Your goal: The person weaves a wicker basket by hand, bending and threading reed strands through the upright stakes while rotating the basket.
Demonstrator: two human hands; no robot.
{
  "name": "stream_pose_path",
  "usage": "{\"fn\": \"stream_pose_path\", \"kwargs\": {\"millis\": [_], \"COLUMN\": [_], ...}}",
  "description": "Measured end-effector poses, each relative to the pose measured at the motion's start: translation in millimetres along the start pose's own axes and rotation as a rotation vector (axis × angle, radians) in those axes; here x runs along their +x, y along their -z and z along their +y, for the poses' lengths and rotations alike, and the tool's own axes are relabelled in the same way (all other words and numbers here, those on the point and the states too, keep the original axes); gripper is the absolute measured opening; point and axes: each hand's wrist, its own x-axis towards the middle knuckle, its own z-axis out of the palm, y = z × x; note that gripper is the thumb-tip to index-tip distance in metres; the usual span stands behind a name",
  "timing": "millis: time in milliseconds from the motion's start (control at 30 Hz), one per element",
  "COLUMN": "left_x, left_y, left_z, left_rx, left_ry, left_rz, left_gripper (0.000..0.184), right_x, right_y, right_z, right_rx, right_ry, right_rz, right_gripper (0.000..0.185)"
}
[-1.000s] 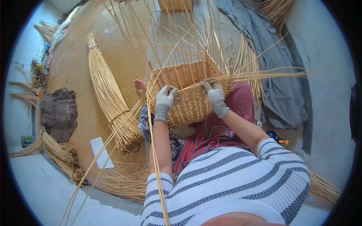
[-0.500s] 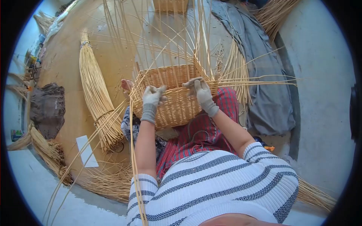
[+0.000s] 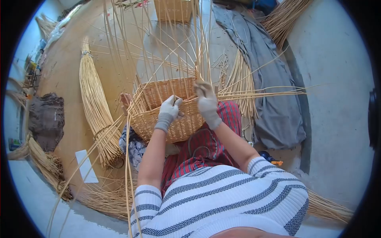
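Observation:
A rectangular wicker basket [image 3: 190,126] rests tilted on my lap, with long upright rods [image 3: 147,59] rising from its walls. My left hand [image 3: 170,113], in a pale work glove, is closed at the middle of the near rim, its fingers pinched on a wicker rod. At the right end of that rim is my gloved right hand [image 3: 206,100], slightly smeared by motion. Its fingers curl by the corner rods, and they hide whatever they grip. Several long rods [image 3: 262,92] stick out sideways from the right corner.
A tied bundle of wicker [image 3: 95,95] lies on the left, near a white card [image 3: 86,166]. On the right, loose rods [image 3: 243,85] lie beside a grey cloth [image 3: 274,99]. Another basket [image 3: 174,11] stands at the far side. Cut rods [image 3: 107,196] cover the floor at lower left.
My left hand has moved right along the near rim, toward the middle. My right hand has risen slightly at the right corner. The whole view has shifted a little.

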Motion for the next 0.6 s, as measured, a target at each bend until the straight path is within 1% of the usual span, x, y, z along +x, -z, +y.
{"fn": "stream_pose_path", "kwargs": {"millis": [33, 67, 100, 167, 200, 233, 267, 300, 333, 367, 400, 433, 467, 500, 533, 567, 600], "left_x": [2.7, 2.6, 0.8, -7.1, -6.1, -0.1, 2.6, 5.1, 6.6, -2.1, 0.2, 4.3, 9.3, 10.7, 10.6, 8.5, 4.3], "left_y": [-3.1, -6.0, -8.6, -8.0, -7.6, -7.4, -5.5, -6.5, -13.0, -24.0, -31.8, -37.0, -41.3, -44.1, -46.5, -46.6, -45.3], "left_z": [-3.4, -9.7, -13.2, -4.0, 2.4, -4.0, -5.3, -6.0, -7.1, 12.0, 12.5, 13.9, 16.9, 18.3, 16.4, 12.4, 16.9], "left_rx": [-0.003, 0.005, 0.010, -0.049, -0.111, -0.167, -0.174, -0.281, -0.385, -0.448, -0.452, -0.405, -0.356, -0.353, -0.363, -0.341, -0.316], "left_ry": [0.007, -0.008, -0.028, 0.010, 0.037, 0.038, 0.033, -0.015, -0.057, -0.056, -0.042, 0.028, 0.083, 0.072, 0.077, 0.040, -0.005], "left_rz": [-0.003, 0.059, 0.130, 0.126, 0.114, 0.098, 0.096, 0.084, 0.062, 0.140, 0.127, 0.230, 0.333, 0.384, 0.378, 0.396, 0.417], "left_gripper": [0.026, 0.026, 0.027, 0.025, 0.023, 0.017, 0.017, 0.018, 0.020, 0.026, 0.026, 0.030, 0.033, 0.033, 0.033, 0.032, 0.032], "right_x": [19.3, 36.9, 44.5, 58.6, 57.0, 46.0, 23.8, 6.0, -0.9, -6.9, -15.0, -12.6, -20.7, -29.0, -34.8, -34.9, -25.4], "right_y": [-26.6, -48.0, -48.2, -55.5, -37.1, -4.9, 23.5, 44.9, 53.6, 62.2, 65.6, 61.7, 47.4, 29.6, 23.6, 26.7, 39.3], "right_z": [-26.9, -54.6, -50.9, -47.0, -43.5, -33.4, -12.3, 1.5, -2.9, -10.1, -23.9, -33.6, -46.5, -57.0, -64.6, -68.5, -69.3], "right_rx": [-0.363, -0.729, -0.731, -0.621, -0.365, -0.115, -0.116, -0.119, -0.131, -0.097, -0.061, -0.047, -0.051, -0.102, -0.156, -0.255, -0.257], "right_ry": [0.384, 0.755, 0.744, 0.401, 0.368, 0.325, 0.202, 0.078, 0.079, -0.015, -0.117, -0.184, -0.184, 0.023, 0.222, 0.256, 0.253], "right_rz": [-0.053, -0.113, -0.123, -0.271, -0.266, -0.259, -0.152, -0.043, -0.036, -0.075, -0.112, -0.070, -0.056, -0.225, -0.400, -0.459, -0.452], "right_gripper": [0.028, 0.031, 0.031, 0.035, 0.031, 0.027, 0.025, 0.025, 0.025, 0.021, 0.018, 0.017, 0.017, 0.012, 0.009, 0.011, 0.011]}}
